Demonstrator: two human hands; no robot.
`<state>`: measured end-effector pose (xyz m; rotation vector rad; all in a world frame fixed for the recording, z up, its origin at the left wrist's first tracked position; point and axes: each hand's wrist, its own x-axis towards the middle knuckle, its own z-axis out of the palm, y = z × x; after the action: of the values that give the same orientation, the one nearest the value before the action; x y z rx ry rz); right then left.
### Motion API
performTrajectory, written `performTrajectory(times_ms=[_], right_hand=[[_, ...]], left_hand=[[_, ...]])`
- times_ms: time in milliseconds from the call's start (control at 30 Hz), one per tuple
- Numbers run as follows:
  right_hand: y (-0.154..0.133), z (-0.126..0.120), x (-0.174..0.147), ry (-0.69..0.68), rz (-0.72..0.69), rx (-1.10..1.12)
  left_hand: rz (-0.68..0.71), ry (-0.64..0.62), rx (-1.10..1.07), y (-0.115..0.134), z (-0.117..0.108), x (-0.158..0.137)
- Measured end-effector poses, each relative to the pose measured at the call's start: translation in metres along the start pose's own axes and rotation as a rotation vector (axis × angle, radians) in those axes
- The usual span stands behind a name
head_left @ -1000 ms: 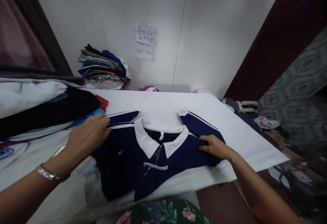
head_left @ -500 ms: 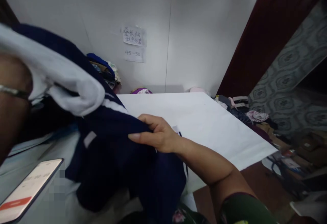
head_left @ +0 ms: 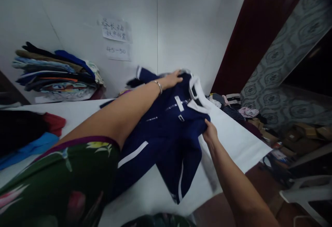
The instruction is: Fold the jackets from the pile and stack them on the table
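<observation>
A navy jacket (head_left: 166, 126) with a white collar and white stripes is spread in the air over the white table (head_left: 233, 133), its front towards me. With my left hand (head_left: 173, 79) I grip its far shoulder, beside the collar. My right hand (head_left: 210, 132) pinches the near shoulder, thumb on top. The collar (head_left: 199, 92) points away to the right, and a sleeve with a white stripe hangs towards me. Motion blurs the far sleeve, and my left arm covers part of the jacket.
Folded clothes (head_left: 57, 71) are stacked against the wall at the left. Black, red and blue garments (head_left: 26, 137) lie on the table's left part. Handwritten paper signs (head_left: 116, 40) are on the wall. More clothes (head_left: 241, 109) lie beyond the right edge, near a white plastic chair (head_left: 306, 192).
The jacket has moved from the left to the middle and opened out, collar now to the right. My left hand has reached far forward, and my view has shifted left.
</observation>
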<state>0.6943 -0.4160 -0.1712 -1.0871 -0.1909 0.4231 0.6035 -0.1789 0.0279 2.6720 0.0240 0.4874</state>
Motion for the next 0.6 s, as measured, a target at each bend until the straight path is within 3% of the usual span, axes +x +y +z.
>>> performTrajectory(times_ms=[33,100,200,300,433,500,600], right_hand=[[0.010,-0.022,0.005,0.032,0.111,-0.046],[0.027,-0.058,0.005,-0.033,0.275,-0.123],[0.037,-0.086,-0.011,-0.164,0.290,-0.165],[0.036,-0.088,-0.032,-0.213,0.316,-0.205],[0.030,-0.076,-0.062,-0.096,0.413,-0.235],[0.027,-0.071,-0.080,-0.112,0.392,-0.254],[0.026,-0.069,-0.106,-0.155,0.301,-0.324]], left_hand=[[-0.093,0.037,-0.056,-0.003,0.021,-0.009],[-0.203,-0.005,-0.117,-0.012,0.052,-0.045],[-0.286,-0.062,-0.091,-0.027,0.072,-0.133],[-0.451,-0.005,0.037,-0.037,0.072,-0.234],[-0.587,-0.019,0.159,-0.033,0.076,-0.339],[-0.594,-0.062,0.238,-0.028,0.082,-0.369],[-0.577,-0.075,0.368,-0.024,0.094,-0.387]])
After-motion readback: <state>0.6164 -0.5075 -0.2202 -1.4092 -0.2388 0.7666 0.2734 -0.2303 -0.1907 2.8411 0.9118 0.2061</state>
